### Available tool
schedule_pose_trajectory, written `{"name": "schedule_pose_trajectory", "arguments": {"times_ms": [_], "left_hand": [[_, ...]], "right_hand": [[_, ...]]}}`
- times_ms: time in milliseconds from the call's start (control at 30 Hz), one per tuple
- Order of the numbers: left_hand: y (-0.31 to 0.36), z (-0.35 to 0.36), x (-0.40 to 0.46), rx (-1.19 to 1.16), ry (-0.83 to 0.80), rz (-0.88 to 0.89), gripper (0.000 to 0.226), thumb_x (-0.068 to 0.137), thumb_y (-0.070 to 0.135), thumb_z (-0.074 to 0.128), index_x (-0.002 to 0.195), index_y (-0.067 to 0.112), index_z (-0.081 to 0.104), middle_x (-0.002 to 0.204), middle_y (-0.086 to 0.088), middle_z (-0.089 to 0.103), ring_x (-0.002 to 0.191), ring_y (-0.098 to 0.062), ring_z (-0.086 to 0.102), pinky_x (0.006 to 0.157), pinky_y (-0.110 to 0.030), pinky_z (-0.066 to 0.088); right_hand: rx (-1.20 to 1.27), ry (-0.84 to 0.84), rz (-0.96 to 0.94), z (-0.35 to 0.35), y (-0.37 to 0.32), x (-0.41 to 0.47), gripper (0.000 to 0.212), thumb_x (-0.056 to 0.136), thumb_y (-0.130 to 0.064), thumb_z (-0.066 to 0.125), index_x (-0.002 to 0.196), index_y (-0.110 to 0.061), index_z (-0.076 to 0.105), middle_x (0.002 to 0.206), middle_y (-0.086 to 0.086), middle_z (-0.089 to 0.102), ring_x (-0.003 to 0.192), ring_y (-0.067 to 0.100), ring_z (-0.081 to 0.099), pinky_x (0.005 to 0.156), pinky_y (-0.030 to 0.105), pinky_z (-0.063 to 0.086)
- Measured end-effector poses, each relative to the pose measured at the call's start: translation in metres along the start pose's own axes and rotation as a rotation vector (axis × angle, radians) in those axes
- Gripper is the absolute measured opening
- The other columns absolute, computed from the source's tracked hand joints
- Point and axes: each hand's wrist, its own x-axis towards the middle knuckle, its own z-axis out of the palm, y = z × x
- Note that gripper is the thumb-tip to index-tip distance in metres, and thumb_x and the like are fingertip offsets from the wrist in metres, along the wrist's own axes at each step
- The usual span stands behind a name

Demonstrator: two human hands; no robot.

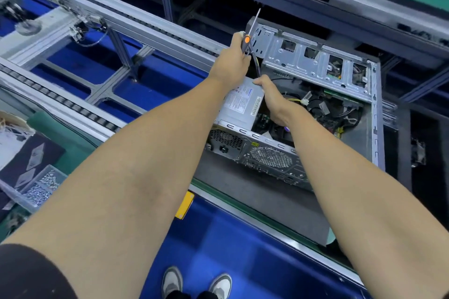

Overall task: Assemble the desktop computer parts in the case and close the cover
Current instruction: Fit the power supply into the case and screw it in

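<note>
Nearest, two grey shoes (196, 283) stand on a blue floor (218, 245), and a clear tray of small screws (42, 188) sits at the near left on a green bench. Both bare forearms reach forward over a grey slab (262, 199) that carries the open computer case (340, 109). The case lies on its side, its long axis running from near left to far right, the open side up and its rear panel with fan grilles (269, 156) facing the person. Inside, at the left end, sits the silver power supply (239, 104), label up; its print is too small to read. The right hand (273, 99) curls its fingers round a bundle of dark cables (256, 65) just above the power supply. Beyond it, the left hand (233, 57) grips a screwdriver (249, 33) with an orange collar, fingers wrapped round the handle, shaft pointing up and away. Past the case run aluminium conveyor rails (126, 22).
</note>
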Motion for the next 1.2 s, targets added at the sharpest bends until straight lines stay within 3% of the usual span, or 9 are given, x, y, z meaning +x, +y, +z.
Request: {"name": "schedule_pose_trajectory", "arguments": {"times_ms": [100,267,400,500,667,800,1033,1200], "left_hand": [[-0.003,0.001,0.003,0.001,-0.010,-0.013,0.023,0.103,0.024,0.050,0.120,0.019,0.037,0.091,-0.012,0.059,0.069,-0.027,0.053,0.060,-0.037,0.042],[-0.006,0.002,0.005,0.005,-0.008,0.015,0.029,0.102,0.024,0.053,0.125,0.015,0.038,0.091,-0.012,0.061,0.074,-0.031,0.058,0.062,-0.043,0.048],[-0.006,0.000,0.008,0.015,-0.005,0.034,0.025,0.102,0.023,0.053,0.120,0.016,0.038,0.081,-0.003,0.057,0.069,-0.026,0.055,0.063,-0.046,0.049],[-0.005,-0.002,0.009,0.015,-0.013,0.044,0.022,0.102,0.024,0.054,0.114,0.017,0.037,0.082,-0.005,0.058,0.066,-0.024,0.054,0.062,-0.046,0.049],[-0.004,-0.005,0.009,0.003,-0.028,0.004,0.025,0.101,0.025,0.055,0.115,0.013,0.039,0.092,-0.012,0.063,0.079,-0.033,0.062,0.068,-0.048,0.051],[-0.002,-0.004,0.009,0.023,-0.019,0.020,0.025,0.101,0.025,0.054,0.117,0.012,0.039,0.090,-0.012,0.062,0.078,-0.032,0.062,0.069,-0.049,0.051],[-0.006,-0.002,0.010,0.041,-0.015,0.050,0.023,0.101,0.022,0.053,0.116,0.013,0.038,0.084,-0.010,0.059,0.075,-0.034,0.060,0.064,-0.046,0.049],[-0.003,-0.002,0.009,0.026,-0.008,0.030,0.023,0.100,0.020,0.052,0.117,0.010,0.038,0.082,-0.006,0.057,0.072,-0.032,0.058,0.066,-0.048,0.050]], "right_hand": [[0.086,-0.111,0.044,-0.004,0.002,-0.001,0.016,0.069,-0.052,0.058,0.066,-0.037,0.063,0.081,-0.008,0.070,0.090,0.023,0.054,0.085,0.041,0.035],[0.077,-0.021,-0.048,0.004,0.000,0.003,0.020,0.070,-0.042,0.053,0.053,-0.035,0.058,0.061,-0.016,0.062,0.075,0.016,0.050,0.075,0.039,0.032],[0.122,-0.018,-0.115,0.005,0.001,0.007,0.024,0.072,-0.038,0.053,0.050,-0.033,0.060,0.059,-0.015,0.060,0.055,0.005,0.053,0.073,0.037,0.033],[0.155,-0.021,-0.135,0.004,0.000,0.009,0.023,0.072,-0.038,0.053,0.052,-0.032,0.062,0.062,-0.011,0.062,0.058,0.008,0.055,0.076,0.038,0.035],[0.151,-0.028,-0.141,0.004,-0.001,0.009,0.023,0.070,-0.038,0.052,0.050,-0.035,0.062,0.058,-0.013,0.062,0.050,0.002,0.055,0.074,0.038,0.033],[0.119,-0.027,-0.120,0.001,-0.002,0.008,0.020,0.067,-0.039,0.053,0.049,-0.034,0.060,0.059,-0.013,0.062,0.052,0.004,0.055,0.076,0.039,0.033],[0.087,-0.050,-0.112,0.000,-0.006,0.013,0.017,0.066,-0.038,0.052,0.050,-0.033,0.055,0.059,-0.022,0.060,0.077,0.014,0.048,0.075,0.034,0.033],[0.096,-0.042,-0.101,-0.001,-0.006,0.015,0.016,0.064,-0.038,0.053,0.050,-0.030,0.050,0.070,-0.010,0.056,0.080,0.018,0.045,0.077,0.036,0.031]]}}
